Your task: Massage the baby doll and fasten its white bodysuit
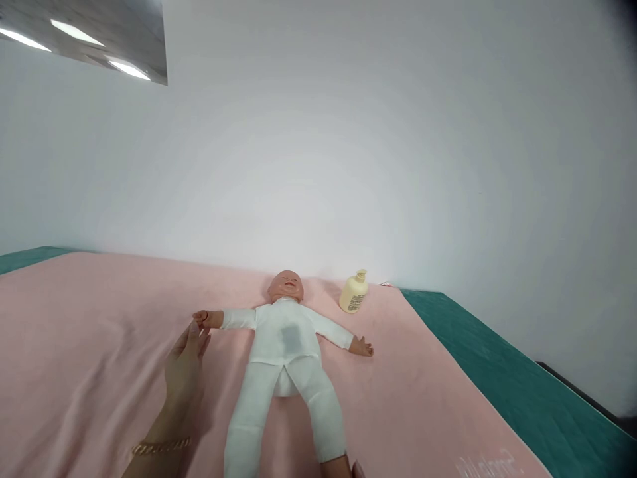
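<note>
A baby doll (286, 338) in a white cloth suit lies on its back with its arms spread and legs apart. A grey patch marks its belly. My left hand (185, 365), wearing a gold chain bracelet (162, 446), pinches the fingers of the doll's hand on the left side. The doll's other hand (361, 346) rests free on the pink blanket. Down at the bottom edge, beside the doll's lower leg, a small fingertip (357, 470) shows, seemingly of my right hand. The rest of that hand is out of the picture.
A pale yellow pump bottle (353, 292) stands right of the doll's head. The pink blanket (423, 398), wrinkled at left, covers a green surface (497, 352). A white wall (318, 146) rises behind, with a mirror-like panel (99, 33) at upper left.
</note>
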A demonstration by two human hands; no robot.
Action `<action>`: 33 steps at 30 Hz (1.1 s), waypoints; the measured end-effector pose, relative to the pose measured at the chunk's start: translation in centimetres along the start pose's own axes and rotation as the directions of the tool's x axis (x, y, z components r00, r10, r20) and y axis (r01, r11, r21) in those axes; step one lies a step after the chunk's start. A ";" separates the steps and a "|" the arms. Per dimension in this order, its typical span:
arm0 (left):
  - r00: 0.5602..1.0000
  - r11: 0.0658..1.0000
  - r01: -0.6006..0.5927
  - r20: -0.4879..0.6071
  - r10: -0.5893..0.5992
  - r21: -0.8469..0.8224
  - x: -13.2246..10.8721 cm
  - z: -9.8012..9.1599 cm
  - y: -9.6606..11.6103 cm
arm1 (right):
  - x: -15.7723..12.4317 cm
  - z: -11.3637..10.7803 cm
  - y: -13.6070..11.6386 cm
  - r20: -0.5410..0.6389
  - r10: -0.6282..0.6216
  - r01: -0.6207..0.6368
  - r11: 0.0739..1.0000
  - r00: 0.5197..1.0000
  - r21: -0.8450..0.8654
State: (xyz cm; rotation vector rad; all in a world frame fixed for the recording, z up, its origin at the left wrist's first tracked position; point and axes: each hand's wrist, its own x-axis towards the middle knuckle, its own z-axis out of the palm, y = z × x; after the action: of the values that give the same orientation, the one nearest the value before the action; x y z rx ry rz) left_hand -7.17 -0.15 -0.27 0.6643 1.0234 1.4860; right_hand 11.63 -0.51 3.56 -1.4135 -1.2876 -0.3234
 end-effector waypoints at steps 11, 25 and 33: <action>0.886 0.822 -0.355 0.440 0.144 0.445 -1.1 0.7 -1.0 | -11.9 -13.0 -3.4 -0.030 0.034 -0.036 0.996 0.999 -0.085; 0.421 0.364 -0.887 0.820 0.387 0.284 -0.3 0.9 -3.2 | -14.8 -13.7 -2.2 0.009 -0.131 0.130 0.972 0.991 -0.193; 0.575 0.572 -0.737 0.778 0.253 0.359 -1.2 1.6 -2.1 | -16.2 -14.1 -1.8 -0.019 -0.070 0.069 0.996 0.997 -0.047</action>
State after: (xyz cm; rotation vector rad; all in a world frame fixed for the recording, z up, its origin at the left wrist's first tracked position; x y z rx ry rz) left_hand -4.58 -1.03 -1.25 2.0510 0.7668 1.1533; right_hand 10.68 -20.74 -3.63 -1.4027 -1.3226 -0.4162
